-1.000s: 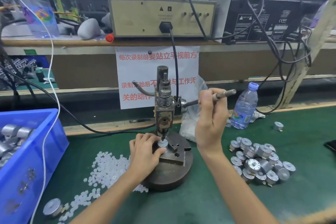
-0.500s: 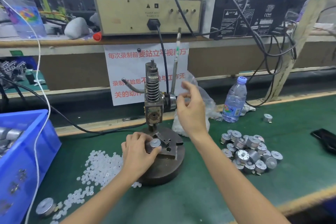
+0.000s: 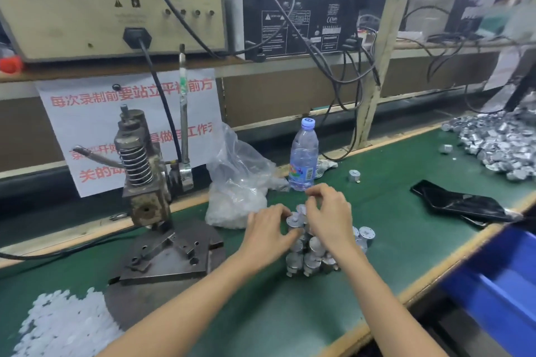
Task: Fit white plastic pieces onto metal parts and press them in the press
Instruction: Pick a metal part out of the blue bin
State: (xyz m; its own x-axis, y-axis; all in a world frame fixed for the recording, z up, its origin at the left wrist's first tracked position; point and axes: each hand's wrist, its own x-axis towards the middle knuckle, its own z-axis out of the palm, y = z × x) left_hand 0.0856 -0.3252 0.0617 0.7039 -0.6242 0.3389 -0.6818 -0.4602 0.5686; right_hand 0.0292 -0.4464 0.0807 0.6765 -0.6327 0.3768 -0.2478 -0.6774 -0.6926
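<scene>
A metal part (image 3: pixel 293 221) is at the top of the pile of metal parts (image 3: pixel 312 258) on the green mat (image 3: pixel 400 240), right of the press (image 3: pixel 145 182), and the left hand (image 3: pixel 268 230) grips it with its fingers curled round it. The right hand (image 3: pixel 329 217) arches over the pile with its fingers bent down beside that part; whether it pinches anything cannot be told. White plastic pieces (image 3: pixel 63 324) lie heaped at near left, and a plastic bag (image 3: pixel 237 191) and a water bottle (image 3: pixel 303 153) are farther back.

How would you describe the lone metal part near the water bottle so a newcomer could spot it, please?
Find the green bench mat, then the upright water bottle at its back edge. Just right of the bottle sits one small silver metal part. Unlike the clustered pile nearby, it stands alone.
</scene>
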